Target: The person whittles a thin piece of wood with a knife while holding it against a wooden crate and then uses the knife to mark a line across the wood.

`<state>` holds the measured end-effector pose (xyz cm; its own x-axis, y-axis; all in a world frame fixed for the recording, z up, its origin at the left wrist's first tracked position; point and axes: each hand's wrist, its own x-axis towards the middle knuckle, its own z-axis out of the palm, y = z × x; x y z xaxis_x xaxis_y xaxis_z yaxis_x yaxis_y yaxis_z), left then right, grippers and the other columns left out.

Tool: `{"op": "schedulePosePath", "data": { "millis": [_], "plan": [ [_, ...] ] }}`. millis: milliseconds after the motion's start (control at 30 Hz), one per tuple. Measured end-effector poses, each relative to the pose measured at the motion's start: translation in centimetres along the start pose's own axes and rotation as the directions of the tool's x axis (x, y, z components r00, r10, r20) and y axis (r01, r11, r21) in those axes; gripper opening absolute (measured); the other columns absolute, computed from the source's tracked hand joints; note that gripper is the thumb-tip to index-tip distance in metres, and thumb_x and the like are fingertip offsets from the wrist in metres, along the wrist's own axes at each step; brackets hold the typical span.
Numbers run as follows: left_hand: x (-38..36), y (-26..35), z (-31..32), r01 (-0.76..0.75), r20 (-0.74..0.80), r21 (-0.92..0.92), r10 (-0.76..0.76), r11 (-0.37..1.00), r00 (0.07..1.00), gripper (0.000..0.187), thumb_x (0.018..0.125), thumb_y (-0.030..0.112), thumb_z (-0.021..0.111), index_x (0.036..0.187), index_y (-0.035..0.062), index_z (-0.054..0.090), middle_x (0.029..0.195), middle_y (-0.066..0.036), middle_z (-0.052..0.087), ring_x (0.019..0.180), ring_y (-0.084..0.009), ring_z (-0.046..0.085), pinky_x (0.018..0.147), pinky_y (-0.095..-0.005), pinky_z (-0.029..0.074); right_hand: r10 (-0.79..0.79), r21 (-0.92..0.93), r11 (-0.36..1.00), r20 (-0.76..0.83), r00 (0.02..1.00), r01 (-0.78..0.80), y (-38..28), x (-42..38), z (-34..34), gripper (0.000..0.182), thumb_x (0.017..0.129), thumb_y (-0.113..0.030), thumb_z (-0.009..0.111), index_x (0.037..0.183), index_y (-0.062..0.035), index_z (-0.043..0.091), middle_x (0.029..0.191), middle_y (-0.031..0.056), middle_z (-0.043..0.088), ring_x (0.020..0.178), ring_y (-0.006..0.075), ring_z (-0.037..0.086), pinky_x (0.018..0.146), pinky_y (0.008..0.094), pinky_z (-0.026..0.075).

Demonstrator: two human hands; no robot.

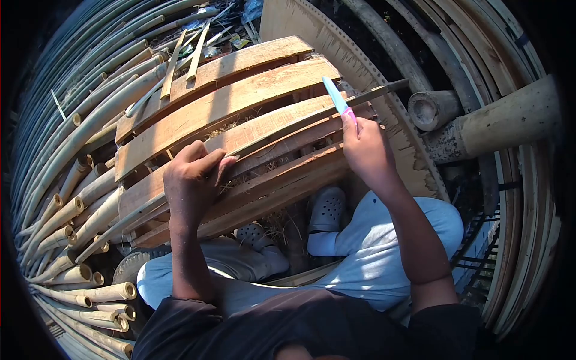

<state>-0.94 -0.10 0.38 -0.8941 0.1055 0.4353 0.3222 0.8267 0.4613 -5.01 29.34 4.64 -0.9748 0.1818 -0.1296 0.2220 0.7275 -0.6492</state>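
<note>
Beside us lie heaped bamboo poles (96,123); before us stands a slatted wooden bench (252,90), with a long thin strip (288,129) running slantwise over it; our left hand (195,171) curls round the strip, and our right hand (369,150) tightly grips a pink-handled knife (336,96), its blue blade pointing away from us

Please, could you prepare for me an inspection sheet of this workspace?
Surface: pale-brown slatted wooden crate, gaps between slats.
Job's things: long, narrow brown strip, lying across the crate; light-blue-bladed knife with pink handle, crossing the strip in this view, contact unclear.
Clutter: two flat, yellowish slivers, partly over the crate.
Grips: left bare hand closed around the strip; right bare hand closed around the knife handle.
Cables: nothing seen.
Surroundings: round, pale bamboo poles at left; long brown boards at right.
</note>
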Motion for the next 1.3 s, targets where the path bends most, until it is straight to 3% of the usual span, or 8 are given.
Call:
{"op": "schedulePosePath", "data": {
  "millis": [533,600,700,800,867,933,1000,1300],
  "plan": [
    [0.0,-0.3,-0.2,0.051,0.032,-0.049,-0.050,0.997,0.998,0.016,0.089,0.029,0.081,0.092,0.0134,0.080,0.072,-0.007,0.053,0.064,-0.0216,0.057,0.059,-0.0372,0.046,0.050,0.039,0.998,0.060,0.997,-0.053,1.4,0.8,0.6,0.052,0.110,-0.035,0.044,0.091,0.0065,0.068,0.082,0.0303,0.069,0.084,0.0489,0.069,0.073,0.0517,0.053],
    [0.0,-0.2,-0.3,0.060,0.037,-0.049,-0.058,0.997,0.998,0.016,0.089,0.029,0.081,0.092,0.0132,0.080,0.072,-0.007,0.053,0.063,-0.0217,0.057,0.059,-0.0372,0.046,0.010,-0.160,0.987,-0.100,0.995,-0.026,2.1,2.5,-1.6,0.054,0.111,-0.035,0.039,0.096,0.0071,0.070,0.084,0.0298,0.069,0.086,0.0489,0.069,0.074,0.0534,0.052],
    [0.1,-0.1,-0.4,0.070,0.033,-0.059,-0.068,0.996,0.997,0.017,0.089,0.029,0.081,0.093,0.0129,0.080,0.072,-0.007,0.052,0.063,-0.0217,0.056,0.059,-0.0370,0.046,-0.053,0.053,0.997,-0.032,0.998,0.055,1.1,0.1,2.0,0.048,0.109,-0.032,0.045,0.091,0.0059,0.068,0.083,0.0319,0.067,0.084,0.0503,0.068,0.076,0.0554,0.051],
    [0.1,0.0,-0.4,0.071,0.047,-0.067,-0.068,0.995,0.997,0.017,0.089,0.029,0.080,0.093,0.0127,0.081,0.071,-0.007,0.052,0.063,-0.0214,0.056,0.058,-0.0366,0.045,-0.112,-0.018,0.993,0.079,0.991,0.114,-0.3,-1.6,1.7,0.043,0.111,-0.029,0.048,0.088,0.0051,0.061,0.063,0.0166,0.059,0.056,0.0247,0.057,0.059,0.0443,0.045],
    [0.1,-0.1,-0.5,0.078,0.051,-0.067,-0.075,0.995,0.996,0.017,0.089,0.029,0.080,0.093,0.0126,0.081,0.071,-0.007,0.052,0.063,-0.0212,0.056,0.058,-0.0364,0.045,0.055,0.091,0.994,0.036,0.998,-0.058,1.3,0.9,-0.1,0.045,0.111,-0.030,0.048,0.084,0.0045,0.060,0.061,0.0146,0.058,0.054,0.0232,0.056,0.057,0.0424,0.044],
    [0.0,0.0,-0.5,0.079,0.047,-0.078,-0.076,0.994,0.996,0.017,0.090,0.029,0.080,0.093,0.0125,0.081,0.071,-0.007,0.051,0.062,-0.0207,0.055,0.058,-0.0360,0.044,-0.092,-0.088,0.993,-0.130,0.987,0.081,1.5,1.5,-0.4,0.047,0.112,-0.031,0.046,0.083,0.0036,0.058,0.059,0.0114,0.056,0.054,0.0216,0.058,0.055,0.0390,0.044],
    [0.1,0.0,-0.6,0.083,0.047,-0.076,-0.079,0.994,0.996,0.017,0.090,0.029,0.080,0.093,0.0123,0.081,0.071,-0.007,0.051,0.062,-0.0205,0.055,0.058,-0.0359,0.044,-0.051,0.062,0.997,0.034,0.998,0.049,0.6,-0.2,1.3,0.048,0.109,-0.031,0.047,0.087,0.0068,0.065,0.076,0.0313,0.066,0.080,0.0490,0.068,0.071,0.0494,0.054],
    [0.0,-0.1,-0.5,0.079,0.045,-0.075,-0.076,0.994,0.996,0.018,0.090,0.030,0.080,0.093,0.0121,0.081,0.070,-0.007,0.050,0.061,-0.0204,0.053,0.057,-0.0361,0.043,-0.026,-0.034,0.999,-0.079,0.997,0.023,2.8,2.3,0.2,0.049,0.109,-0.032,0.044,0.090,0.0066,0.067,0.079,0.0300,0.068,0.079,0.0483,0.069,0.071,0.0501,0.053]
  ]
}}
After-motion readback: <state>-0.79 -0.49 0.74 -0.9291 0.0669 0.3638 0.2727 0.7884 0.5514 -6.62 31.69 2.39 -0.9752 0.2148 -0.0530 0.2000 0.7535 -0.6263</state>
